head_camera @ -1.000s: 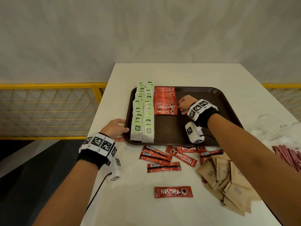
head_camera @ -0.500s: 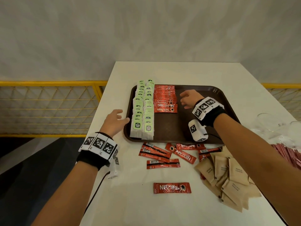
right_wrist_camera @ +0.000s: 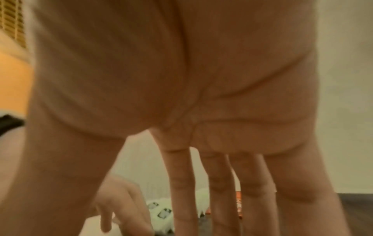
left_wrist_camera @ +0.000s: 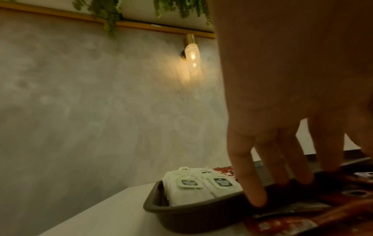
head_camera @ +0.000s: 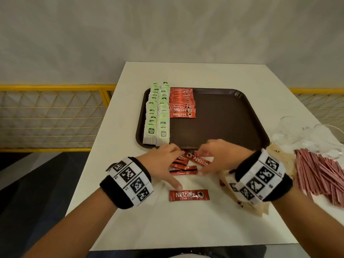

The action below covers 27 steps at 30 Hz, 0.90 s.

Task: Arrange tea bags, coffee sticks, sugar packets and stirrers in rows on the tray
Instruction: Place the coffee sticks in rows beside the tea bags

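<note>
Just off the near edge of the dark brown plastic tray (head_camera: 223,116), on the white bench (head_camera: 186,229), my left hand (head_camera: 163,159) and right hand (head_camera: 221,155) rest spread-fingered on the loose red coffee sticks (head_camera: 186,167), gripping nothing. Two rows of green-tagged tea bags (head_camera: 158,112) fill the tray's left edge beside a row of red coffee sticks (head_camera: 182,103). Brown paper sugar packets (head_camera: 279,155) and red-striped stirrers (head_camera: 320,174) lie near the bench's right edge.

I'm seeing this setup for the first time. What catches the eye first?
The brown tray, with green tea bags and red coffee sticks in neat rows at its left. In front of it, the left hand and right hand reach over loose coffee sticks.
</note>
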Tool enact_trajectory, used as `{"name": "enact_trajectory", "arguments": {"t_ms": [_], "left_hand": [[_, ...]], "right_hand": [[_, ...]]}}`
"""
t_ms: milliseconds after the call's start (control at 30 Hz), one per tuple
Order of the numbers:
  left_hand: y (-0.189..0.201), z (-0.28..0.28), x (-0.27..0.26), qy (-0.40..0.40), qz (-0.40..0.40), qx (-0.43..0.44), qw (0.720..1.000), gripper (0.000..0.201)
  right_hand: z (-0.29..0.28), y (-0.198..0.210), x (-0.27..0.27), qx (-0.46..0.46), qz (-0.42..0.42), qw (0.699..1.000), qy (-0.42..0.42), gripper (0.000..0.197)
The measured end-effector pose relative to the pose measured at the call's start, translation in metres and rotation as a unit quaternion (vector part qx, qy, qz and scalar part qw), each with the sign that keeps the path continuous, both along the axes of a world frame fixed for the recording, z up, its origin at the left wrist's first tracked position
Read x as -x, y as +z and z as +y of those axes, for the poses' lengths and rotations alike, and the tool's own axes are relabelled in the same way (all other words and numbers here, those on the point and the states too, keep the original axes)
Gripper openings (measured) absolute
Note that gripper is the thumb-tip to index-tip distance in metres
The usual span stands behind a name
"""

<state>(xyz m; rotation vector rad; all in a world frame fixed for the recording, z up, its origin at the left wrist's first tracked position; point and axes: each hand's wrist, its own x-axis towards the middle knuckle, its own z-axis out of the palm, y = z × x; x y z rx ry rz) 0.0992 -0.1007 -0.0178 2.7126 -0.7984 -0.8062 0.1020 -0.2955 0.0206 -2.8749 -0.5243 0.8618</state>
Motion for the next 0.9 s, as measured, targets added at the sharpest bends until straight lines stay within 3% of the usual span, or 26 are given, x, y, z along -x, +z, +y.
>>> {"name": "enact_trajectory", "arguments": {"t_ms": [133,233,367,500,633,733,900], "left_hand": [[-0.004,-0.011,0.016,-0.009,-0.031,-0.096,0.995,0.118],[-0.01,-0.018,0.025,-0.002,-0.04,-0.122,0.992,0.121],[-0.012,-0.017,0.027,0.03,-0.063,-0.083,0.994,0.098],[-0.009,-0.012,0.028,0.046,-0.053,-0.067,0.995,0.092],[-0.007,-0.012,0.027,0.039,-0.059,-0.084,0.994,0.094],[-0.007,-0.012,0.026,0.041,-0.039,-0.092,0.994,0.082],[-0.006,-0.013,0.025,0.052,-0.024,-0.074,0.996,0.063]], "right_hand": [[-0.006,-0.02,0.013,0.055,-0.029,0.996,-0.062,0.057],[0.0,-0.031,0.014,0.078,-0.063,0.994,-0.043,0.041],[0.008,-0.032,0.015,-0.009,-0.059,0.998,0.003,0.031],[-0.013,-0.017,0.012,-0.116,-0.091,0.987,-0.069,0.033],[-0.037,-0.018,0.005,-0.032,-0.101,0.983,-0.148,0.031],[-0.028,-0.023,0.01,0.03,-0.052,0.99,-0.124,0.028],[-0.013,-0.033,0.016,-0.045,-0.074,0.993,-0.076,0.027]]}}
